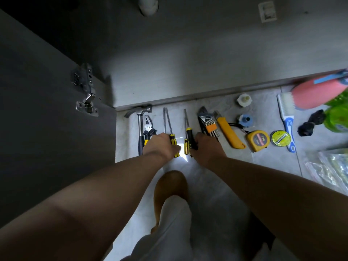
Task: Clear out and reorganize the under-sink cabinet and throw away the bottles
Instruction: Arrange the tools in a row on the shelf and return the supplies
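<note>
Tools lie in a row on the tiled floor before the open under-sink cabinet (188, 72). My left hand (160, 146) grips the yellow-and-black handles of two long screwdrivers (168, 119), covering the pliers' (147, 127) handles. My right hand (207, 147) holds the black-handled screwdriver (189, 134) by its grip, beside a small yellow screwdriver (186, 146). A pink bottle (318, 95) and a green bottle (337, 117) lie at the far right.
A hammer (140, 129) is leftmost; right of my hands lie a wrench (203, 114), hex keys (211, 128), utility knife (229, 135), tape measure (258, 140), tape roll (279, 138) and brush (286, 113). The open cabinet door (47, 110) stands left. A plastic bag (331, 166) lies right.
</note>
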Available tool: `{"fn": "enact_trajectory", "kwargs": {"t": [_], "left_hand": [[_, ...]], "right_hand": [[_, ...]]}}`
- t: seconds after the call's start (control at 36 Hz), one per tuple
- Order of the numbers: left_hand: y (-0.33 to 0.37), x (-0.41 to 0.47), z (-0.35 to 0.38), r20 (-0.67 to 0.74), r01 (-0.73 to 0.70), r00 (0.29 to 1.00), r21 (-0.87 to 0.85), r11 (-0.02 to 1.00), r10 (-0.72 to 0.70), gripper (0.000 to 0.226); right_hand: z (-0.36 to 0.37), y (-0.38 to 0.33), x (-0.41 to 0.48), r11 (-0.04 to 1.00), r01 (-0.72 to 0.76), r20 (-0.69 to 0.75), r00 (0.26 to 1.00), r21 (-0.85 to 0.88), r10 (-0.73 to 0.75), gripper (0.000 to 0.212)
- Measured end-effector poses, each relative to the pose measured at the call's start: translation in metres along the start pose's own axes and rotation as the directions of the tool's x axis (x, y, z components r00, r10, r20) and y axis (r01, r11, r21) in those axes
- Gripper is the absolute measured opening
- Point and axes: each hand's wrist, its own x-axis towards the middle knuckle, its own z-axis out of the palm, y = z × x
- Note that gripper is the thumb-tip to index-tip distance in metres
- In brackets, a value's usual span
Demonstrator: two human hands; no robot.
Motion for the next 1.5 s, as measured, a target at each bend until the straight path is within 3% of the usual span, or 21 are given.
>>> {"fn": "enact_trajectory", "kwargs": {"t": [0.17,0.33,0.47,0.67,0.78,0.89,0.97,1.14,1.22,1.31,1.5], "left_hand": [[-0.005,-0.003,-0.003,-0.068,-0.081,0.994,0.045,0.996,0.084,0.036],[0.002,-0.011,-0.001,-0.197,-0.308,0.933,-0.005,0.951,0.302,0.030],[0.011,-0.010,0.002,-0.064,-0.467,0.879,0.094,0.879,0.473,0.054],[0.014,-0.003,0.004,0.033,-0.414,0.910,0.074,0.907,0.413,0.031],[0.014,-0.001,0.004,0.009,-0.378,0.926,0.056,0.924,0.378,0.028],[0.014,0.000,0.005,-0.015,-0.367,0.930,0.050,0.929,0.368,0.027],[0.015,-0.001,0.005,-0.033,-0.364,0.930,0.042,0.931,0.365,0.030],[0.018,-0.006,0.003,-0.172,-0.483,0.859,0.040,0.875,0.482,0.040],[0.024,-0.007,0.002,-0.081,-0.538,0.836,0.073,0.840,0.542,0.050],[0.030,-0.007,0.006,0.000,-0.502,0.863,0.102,0.859,0.505,0.047],[0.033,-0.006,0.004,0.025,-0.458,0.889,0.097,0.883,0.458,0.043]], "right_hand": [[0.002,-0.002,0.000,1.000,-0.013,-0.014,1.000,0.026,0.013,0.026],[0.003,0.005,-0.005,1.000,-0.019,-0.082,0.996,0.023,0.020,0.023],[0.006,0.002,-0.007,0.999,-0.032,-0.059,0.998,0.022,0.033,0.030],[0.008,0.005,-0.008,0.996,-0.006,-0.039,0.999,0.091,0.010,0.029],[0.007,0.009,-0.012,0.996,0.041,-0.153,0.988,0.073,-0.029,0.025],[0.004,0.016,-0.015,1.000,-0.004,-0.205,0.979,-0.009,0.002,0.044],[0.004,0.020,-0.016,0.997,-0.028,-0.207,0.978,-0.066,0.014,0.046],[0.008,0.015,-0.016,0.988,-0.061,-0.256,0.966,-0.144,0.022,0.039],[0.010,0.013,-0.019,0.983,-0.107,-0.287,0.956,-0.148,0.061,0.033],[0.013,0.014,-0.020,0.981,-0.107,-0.263,0.963,-0.164,0.061,0.024],[0.011,0.022,-0.023,0.991,-0.039,-0.213,0.977,-0.132,0.010,0.021]]}}
